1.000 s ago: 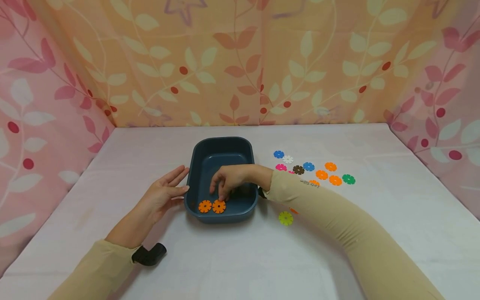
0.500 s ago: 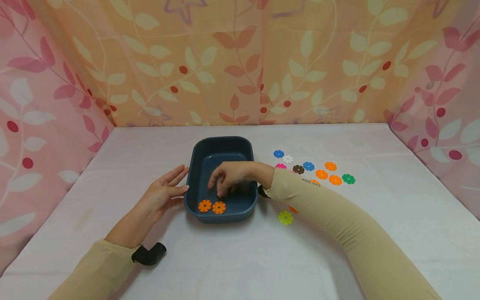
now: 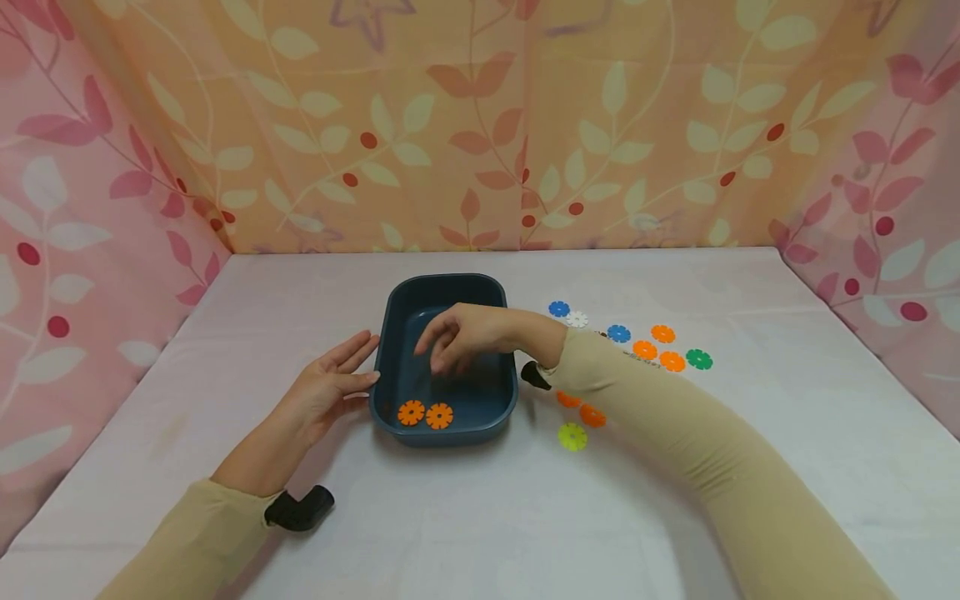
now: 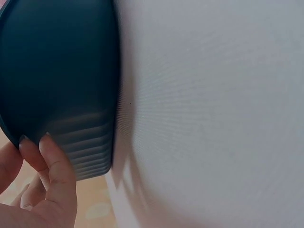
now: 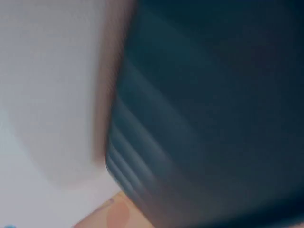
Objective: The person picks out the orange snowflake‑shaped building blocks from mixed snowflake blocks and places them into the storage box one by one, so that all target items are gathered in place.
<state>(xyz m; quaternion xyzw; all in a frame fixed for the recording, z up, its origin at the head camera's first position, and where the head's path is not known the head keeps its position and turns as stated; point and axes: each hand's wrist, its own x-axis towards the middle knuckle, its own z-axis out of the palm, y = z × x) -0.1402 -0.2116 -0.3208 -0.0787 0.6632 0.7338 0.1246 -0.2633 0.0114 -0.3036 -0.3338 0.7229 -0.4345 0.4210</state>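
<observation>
Hanging over the deep, dark blue-grey rectangular tray (image 3: 483,419) with rounded corners, the right hand (image 3: 474,332) has its fingers loosely bent, nothing visible in them, though their undersides are hidden. The tray's long axis runs away from the person on the white cloth-covered counter (image 3: 465,517). Two flat orange notched discs (image 3: 439,416) lie side by side on the tray floor at its near end, personward of the right fingers and apart from them. The loose discs lie the other way, rightward past the tray's right wall: a yellow-green notched disc (image 3: 572,437) on the near side of the beige right sleeve (image 3: 690,442), a bright blue notched disc (image 3: 558,308) on its far side. The right hand is nearer to these than the left hand (image 3: 330,383), whose extended fingers touch the tray's left wall. Being round, the discs offer no long axis.
</observation>
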